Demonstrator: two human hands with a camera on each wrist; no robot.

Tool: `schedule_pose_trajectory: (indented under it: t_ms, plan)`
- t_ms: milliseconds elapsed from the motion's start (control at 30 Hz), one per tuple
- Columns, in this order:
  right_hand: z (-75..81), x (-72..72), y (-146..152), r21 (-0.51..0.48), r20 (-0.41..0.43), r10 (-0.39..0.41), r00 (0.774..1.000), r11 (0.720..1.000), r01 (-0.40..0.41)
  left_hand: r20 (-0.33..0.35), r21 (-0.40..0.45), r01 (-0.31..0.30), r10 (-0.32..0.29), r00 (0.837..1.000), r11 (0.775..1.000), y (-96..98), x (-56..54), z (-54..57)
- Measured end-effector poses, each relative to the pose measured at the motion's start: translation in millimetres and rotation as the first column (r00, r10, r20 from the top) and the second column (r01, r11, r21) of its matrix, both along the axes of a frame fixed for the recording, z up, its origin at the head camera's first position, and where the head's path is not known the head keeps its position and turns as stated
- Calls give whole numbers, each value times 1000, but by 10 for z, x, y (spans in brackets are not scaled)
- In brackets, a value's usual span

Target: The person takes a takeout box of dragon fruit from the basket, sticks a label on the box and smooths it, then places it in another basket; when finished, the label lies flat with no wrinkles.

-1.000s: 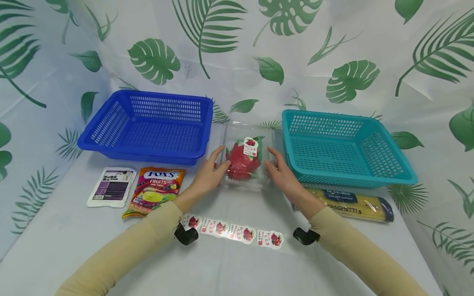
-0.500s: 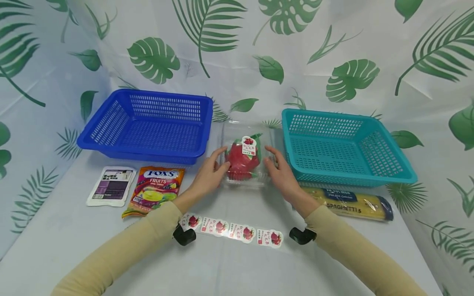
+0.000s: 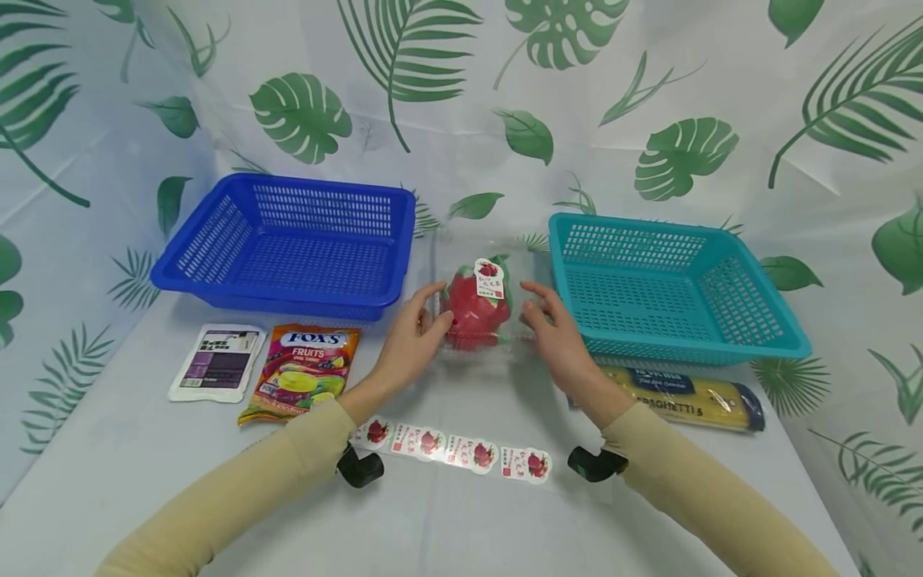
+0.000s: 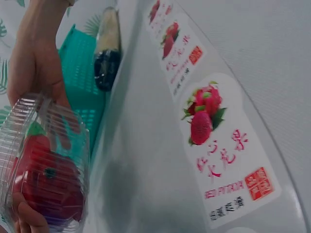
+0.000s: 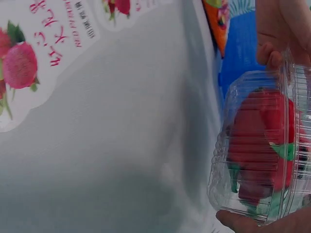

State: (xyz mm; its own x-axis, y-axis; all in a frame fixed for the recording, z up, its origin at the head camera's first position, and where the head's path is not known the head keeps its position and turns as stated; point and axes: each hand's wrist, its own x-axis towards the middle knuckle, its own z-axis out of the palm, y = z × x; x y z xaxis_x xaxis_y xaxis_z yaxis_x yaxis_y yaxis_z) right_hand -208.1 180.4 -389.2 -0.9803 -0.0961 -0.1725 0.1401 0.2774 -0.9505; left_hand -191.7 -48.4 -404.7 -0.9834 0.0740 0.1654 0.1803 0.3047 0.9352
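A clear plastic clamshell box (image 3: 479,353) is in the middle of the table in the head view. Inside it lies a red dragon fruit (image 3: 472,316) with green tips, and a dragon fruit label (image 3: 490,279) is on the lid. My left hand (image 3: 411,332) grips the box's left side, thumb near the front. My right hand (image 3: 558,344) grips the opposite side. In the left wrist view the ribbed box (image 4: 73,141) hides part of the right fingers. In the right wrist view the box (image 5: 218,179) stands between both hands.
A strip of labels (image 3: 450,450) lies in front. A blue basket (image 3: 288,300) is at the back left, with a white-and-purple packet (image 3: 219,365) and a candy bag (image 3: 306,365) before it. A teal basket (image 3: 692,344) stands back right, behind a spaghetti pack (image 3: 685,401).
The box has shifted slightly away from me and its lid label has moved a little. Both hands stay at its sides; the right hand has shifted slightly to the right.
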Motion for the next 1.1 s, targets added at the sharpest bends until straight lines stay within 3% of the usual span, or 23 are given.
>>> schedule_pose_trajectory:
  t_ms: [167,633,900,1100]
  plan:
    - [132,8,10,-2,-35,25,999,1000,-25,-41,31,-5,6,999,999,10,-8,86]
    - [463,-99,116,-13,-113,-36,993,999,34,-111,9,34,-33,993,999,84,-152,324]
    - [600,-136,233,-72,-111,-47,993,997,39,-100,5,84,-83,992,996,176,-210,428]
    - [644,-164,300,-61,-128,-80,989,996,72,-105,4,127,-126,987,992,236,-252,476]
